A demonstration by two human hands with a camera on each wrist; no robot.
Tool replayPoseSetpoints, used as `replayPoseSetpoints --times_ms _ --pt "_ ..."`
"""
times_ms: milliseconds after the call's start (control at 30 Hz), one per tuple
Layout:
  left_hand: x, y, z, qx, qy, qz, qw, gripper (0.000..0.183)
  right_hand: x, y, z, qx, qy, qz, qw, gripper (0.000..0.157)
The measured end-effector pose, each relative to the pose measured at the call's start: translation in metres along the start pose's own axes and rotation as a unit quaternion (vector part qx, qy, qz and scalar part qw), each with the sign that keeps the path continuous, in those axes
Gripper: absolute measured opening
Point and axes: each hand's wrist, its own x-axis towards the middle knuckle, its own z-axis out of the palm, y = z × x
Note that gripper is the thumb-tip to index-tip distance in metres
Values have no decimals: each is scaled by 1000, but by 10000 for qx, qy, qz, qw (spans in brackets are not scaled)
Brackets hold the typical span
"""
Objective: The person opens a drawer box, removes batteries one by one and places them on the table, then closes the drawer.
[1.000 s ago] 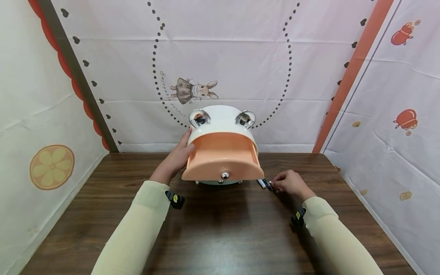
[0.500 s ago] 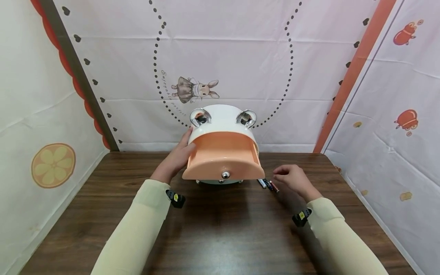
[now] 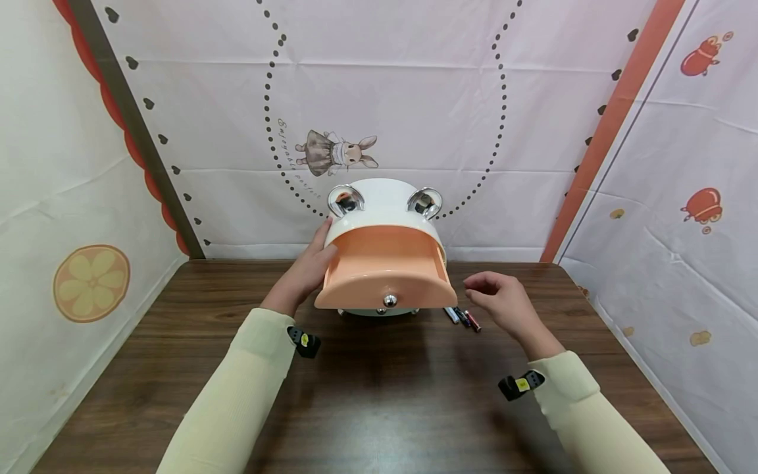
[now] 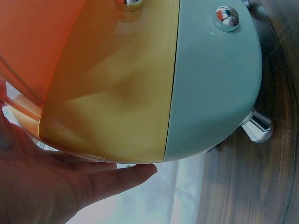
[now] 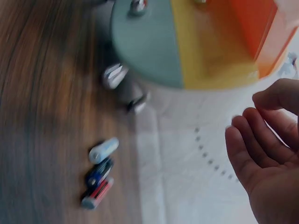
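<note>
Left hand [image 3: 303, 271] is braced on the side of a glossy, rounded white case [image 3: 385, 201] with chrome eye-like bits, fingers pretty straight, thumb spread apart. The smooth peach drawer [image 3: 361, 289] is pulled out, curved front, shiny ball knob [image 3: 389, 301]. Right hand [image 3: 510, 306] hovers above the wood-grain table [image 3: 379, 408], fingers loosely bent, nothing visible in them; three little cylindrical batteries [image 3: 462, 317] lie side by side near the case.

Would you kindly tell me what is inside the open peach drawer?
In the head view, only bare peach surfaces show inside the drawer; its front panel hides the part just behind it, so anything lying low there cannot be seen.
</note>
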Motion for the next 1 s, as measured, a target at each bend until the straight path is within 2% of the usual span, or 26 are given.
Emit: replayPoseSetpoints --times_ms 267,500,667,833,1000 --pt "16 -21 -1 91 112 35 9999 70 -16 -30 1 321 333 -431 9980 21" --pt "17 -21 0 178 160 60 9997 70 -29 -45 3 621 913 -852 9902 19" --pt "16 -21 1 157 124 19 9998 70 -42 -62 8 623 1306 -1244 9816 13" --pt "17 -23 1 143 146 32 9998 71 -55 -81 13 626 1336 -1684 9746 15" --pt "18 -23 0 152 185 152 9996 72 -56 -80 20 829 1172 -1802 9731 18"
